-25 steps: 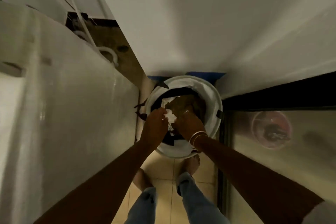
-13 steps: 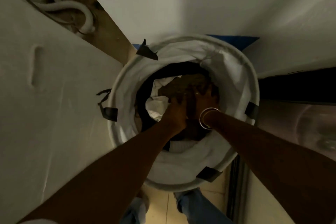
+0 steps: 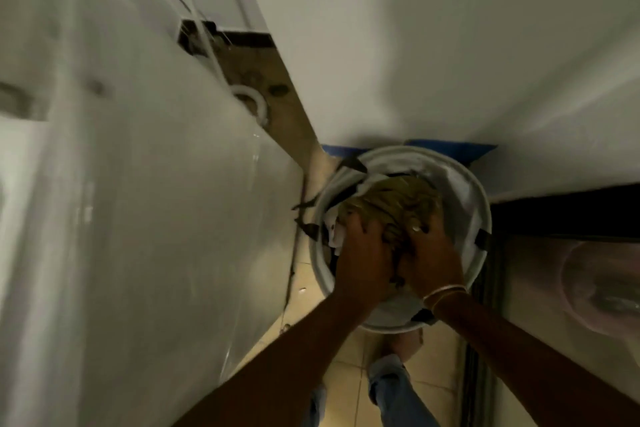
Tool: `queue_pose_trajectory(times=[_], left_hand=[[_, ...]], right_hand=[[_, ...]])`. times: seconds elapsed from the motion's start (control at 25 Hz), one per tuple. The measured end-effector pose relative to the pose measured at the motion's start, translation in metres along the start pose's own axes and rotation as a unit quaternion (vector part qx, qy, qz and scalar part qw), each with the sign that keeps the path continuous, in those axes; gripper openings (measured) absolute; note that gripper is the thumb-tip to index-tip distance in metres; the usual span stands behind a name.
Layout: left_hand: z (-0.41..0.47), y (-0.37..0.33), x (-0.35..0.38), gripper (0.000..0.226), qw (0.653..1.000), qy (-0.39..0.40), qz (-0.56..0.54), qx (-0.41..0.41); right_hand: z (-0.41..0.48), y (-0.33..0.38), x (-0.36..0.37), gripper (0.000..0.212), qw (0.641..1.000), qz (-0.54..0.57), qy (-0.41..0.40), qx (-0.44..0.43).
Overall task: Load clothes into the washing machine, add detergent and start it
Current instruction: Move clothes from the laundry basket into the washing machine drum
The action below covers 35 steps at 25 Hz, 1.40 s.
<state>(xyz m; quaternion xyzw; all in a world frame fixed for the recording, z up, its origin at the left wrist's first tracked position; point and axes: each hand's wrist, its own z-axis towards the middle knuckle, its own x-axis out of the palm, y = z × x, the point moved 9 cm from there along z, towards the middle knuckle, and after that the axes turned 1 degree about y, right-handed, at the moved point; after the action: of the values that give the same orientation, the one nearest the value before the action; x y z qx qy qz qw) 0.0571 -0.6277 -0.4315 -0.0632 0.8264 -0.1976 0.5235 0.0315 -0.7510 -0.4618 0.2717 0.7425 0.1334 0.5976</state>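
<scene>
A round white laundry basket (image 3: 478, 198) stands on the tiled floor below me, in the gap between a white appliance and a wall. A bundle of clothes (image 3: 391, 199), brownish-tan with white and dark pieces at its left, sits raised to the basket's rim. My left hand (image 3: 363, 256) grips the bundle's near left side. My right hand (image 3: 429, 256), with bangles on the wrist, grips its near right side. Both hands touch each other over the cloth.
The white side of a large appliance (image 3: 138, 218) fills the left. A white hose (image 3: 252, 104) and cables lie in the floor gap behind it. A dark-framed glass panel (image 3: 554, 281) stands to the right. My feet (image 3: 398, 354) are on beige tiles.
Both hands reached deep into the basket, then rose with the clothes bundle, which now sits at rim height. The view pulled back up from the basket.
</scene>
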Motion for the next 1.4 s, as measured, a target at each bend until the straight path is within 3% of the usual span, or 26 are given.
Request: queue_pose_trajectory(times=[0.08,0.2,0.44,0.68,0.76,0.84,0.92,1.0,1.08,1.16,1.2,1.28,1.4], left_hand=[[-0.036,-0.009,-0.065,0.050,0.997,-0.029,-0.062,-0.022],[-0.085,-0.006,-0.183,0.023,0.981,-0.155,-0.117,-0.021],[-0.216,0.005,-0.410,0.017,0.935,-0.314,-0.144,0.083],[-0.331,0.119,-0.565,0.012,0.854,-0.473,-0.208,0.068],[-0.349,0.171,-0.586,0.012,0.831,-0.510,-0.220,0.026],[-0.356,0.222,-0.594,0.010,0.811,-0.538,-0.228,-0.014],[-0.348,0.265,-0.589,0.008,0.813,-0.538,-0.218,-0.050],[-0.313,0.316,-0.555,0.014,0.867,-0.449,-0.192,-0.098],[-0.273,0.352,-0.498,0.034,0.937,-0.271,-0.166,-0.144],[-0.257,0.364,-0.446,0.045,0.967,-0.129,-0.118,-0.186],[-0.256,0.359,-0.433,0.038,0.969,-0.103,-0.109,-0.197],[-0.257,0.338,-0.425,0.023,0.959,-0.156,-0.126,-0.199],[-0.263,0.288,-0.426,0.016,0.916,-0.277,-0.212,-0.198]], right_hand=[[-0.023,0.053,-0.049,0.050,0.998,0.035,-0.034,-0.030],[-0.046,0.149,-0.124,0.053,0.989,0.092,-0.085,-0.082],[-0.117,0.360,-0.243,0.029,0.929,0.245,-0.134,-0.242],[-0.147,0.574,-0.241,0.015,0.876,0.320,-0.089,-0.350],[-0.151,0.639,-0.220,0.012,0.862,0.311,-0.090,-0.391],[-0.155,0.685,-0.195,0.011,0.842,0.258,-0.153,-0.449],[-0.132,0.703,-0.154,0.017,0.857,0.304,-0.110,-0.402],[-0.090,0.693,-0.079,0.034,0.919,0.244,-0.001,-0.310],[-0.057,0.657,0.002,0.062,0.966,0.031,0.146,-0.211],[-0.049,0.625,0.040,0.075,0.946,-0.086,0.244,-0.196],[-0.052,0.619,0.038,0.069,0.940,-0.080,0.257,-0.209],[-0.062,0.614,0.007,0.050,0.944,-0.024,0.235,-0.228],[-0.070,0.585,-0.043,0.042,0.959,0.052,0.182,-0.212]])
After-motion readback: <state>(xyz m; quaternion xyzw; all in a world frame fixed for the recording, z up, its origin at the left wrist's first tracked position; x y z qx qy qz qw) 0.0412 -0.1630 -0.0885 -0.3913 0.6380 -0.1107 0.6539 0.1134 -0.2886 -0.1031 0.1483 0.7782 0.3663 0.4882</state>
